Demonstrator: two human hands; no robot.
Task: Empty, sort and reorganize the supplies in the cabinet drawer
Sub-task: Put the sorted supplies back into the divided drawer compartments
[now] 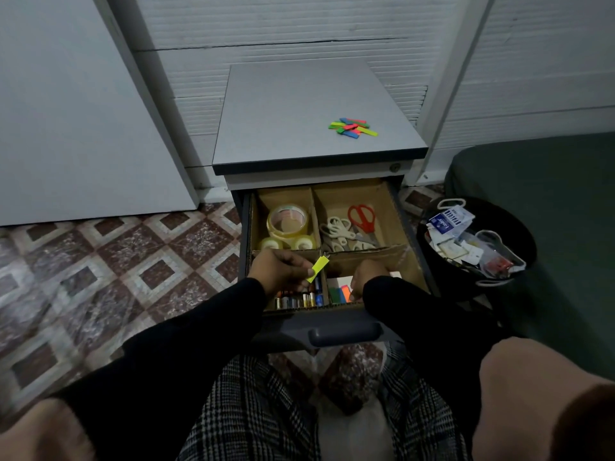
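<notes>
While your left hand [279, 269] pinches a yellow tab [317, 269] above the batteries [298, 299], your right hand [367, 277] reaches into the front right compartment by the coloured tabs [340, 293]; its grip can't be told. Behind sit tape rolls [288, 224] and scissors [361, 219]. More tabs [352, 127] lie on the cabinet top [299, 121]. Drawer [346, 327] stands open.

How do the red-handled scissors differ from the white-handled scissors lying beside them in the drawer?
The red-handled scissors have bright red loops; the white-handled scissors are pale cream. The red pair is a single one lying farther back; the white ones form an overlapping heap nearer the front. Both share the cardboard drawer's rear right compartment.
</notes>
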